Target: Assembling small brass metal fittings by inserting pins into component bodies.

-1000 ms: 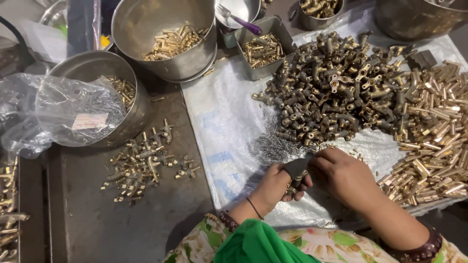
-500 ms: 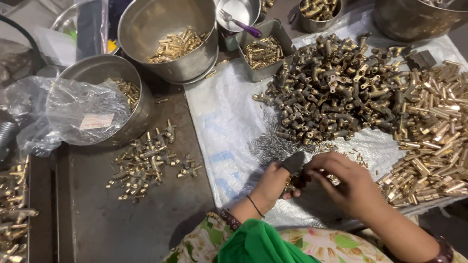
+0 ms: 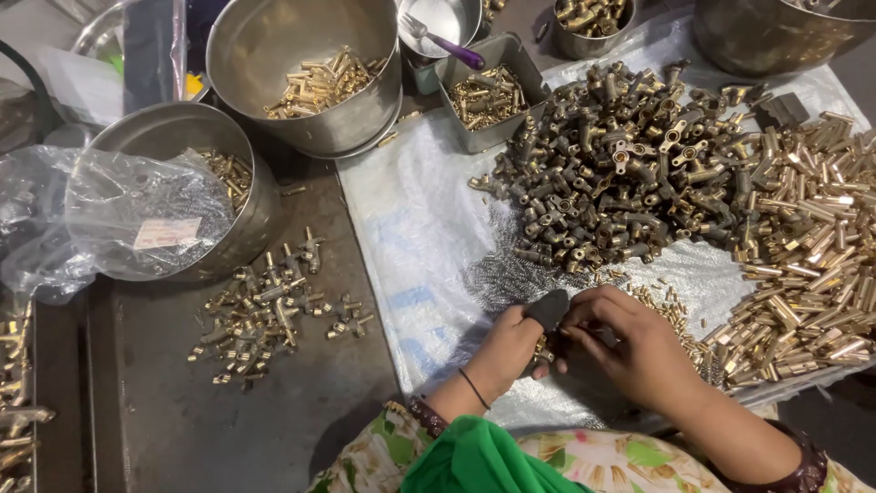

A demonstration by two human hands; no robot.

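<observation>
My left hand (image 3: pixel 509 351) and my right hand (image 3: pixel 630 342) meet over a white plastic sheet (image 3: pixel 411 246), close together. My left hand, with a dark cover on its thumb (image 3: pixel 547 309), grips a small brass fitting (image 3: pixel 545 350). My right hand's fingers pinch at the same fitting, and what they hold is hidden. A large heap of dark brass fittings (image 3: pixel 620 164) lies just beyond my hands. A pile of shiny brass tubes (image 3: pixel 812 246) spreads to the right.
A cluster of assembled brass fittings (image 3: pixel 269 306) lies on the dark metal tray at left. Steel bowls (image 3: pixel 301 68) and a bowl under a plastic bag (image 3: pixel 137 210) stand behind it. A small rectangular tin (image 3: pixel 488 91) and a purple-handled spoon (image 3: pixel 447 46) sit at the back.
My hands have stayed over the sheet, the right hand shifting slightly left and closing onto the fitting held by the left. The view moved a little.
</observation>
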